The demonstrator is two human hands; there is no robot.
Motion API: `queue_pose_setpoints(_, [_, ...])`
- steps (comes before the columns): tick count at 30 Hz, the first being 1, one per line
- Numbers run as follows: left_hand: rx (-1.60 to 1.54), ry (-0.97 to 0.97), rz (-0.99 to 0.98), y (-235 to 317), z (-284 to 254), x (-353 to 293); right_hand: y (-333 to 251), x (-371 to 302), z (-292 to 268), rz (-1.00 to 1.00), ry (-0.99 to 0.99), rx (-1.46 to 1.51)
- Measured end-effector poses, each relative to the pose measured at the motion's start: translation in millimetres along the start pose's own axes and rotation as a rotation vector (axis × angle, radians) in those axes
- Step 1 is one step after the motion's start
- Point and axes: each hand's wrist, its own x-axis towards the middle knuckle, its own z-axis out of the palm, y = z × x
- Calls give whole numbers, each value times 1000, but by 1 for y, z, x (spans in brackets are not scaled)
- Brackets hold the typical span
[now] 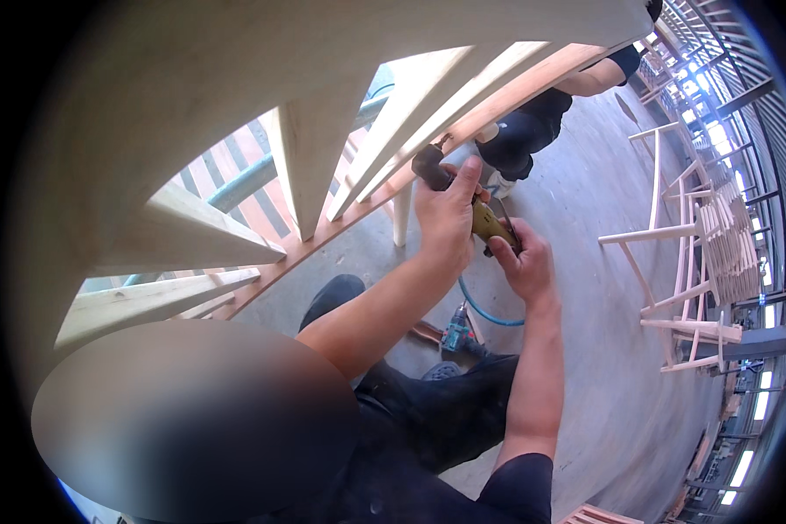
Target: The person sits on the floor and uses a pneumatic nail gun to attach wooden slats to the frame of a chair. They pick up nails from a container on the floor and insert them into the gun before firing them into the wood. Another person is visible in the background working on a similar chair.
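Both my hands hold an angle drill with an olive-yellow body and a dark angled head. My left hand wraps round it just behind the head, thumb up along the top. Lower down, my right hand grips the rear of the body. The drill's tip points at a long reddish-brown wooden rail; whether it touches the wood I cannot tell. Pale wooden slats fan out from this rail towards a broad pale wooden piece that fills the upper left.
A teal hose curves over the grey floor. Near my legs lies a teal cordless drill. Another person in dark clothes is beyond the rail. Stacked wooden frames stand at the right.
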Motion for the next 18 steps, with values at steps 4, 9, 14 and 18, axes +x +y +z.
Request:
queue_pose_setpoints(4, [44,-3,-31,-1,-1,1,-1,-3,3,31,-6,31])
queue_pose_setpoints(9, [77,-9,-15,0,-3,3,-1,-5,6,34,-20,80])
queue_pose_setpoints(14, [125,-24,-46,0,-8,7,-7,-10,11,67,-24,114])
queue_pose_setpoints(18, [186,-48,-44,1,-9,8,-9,-13,14,74,-18,126])
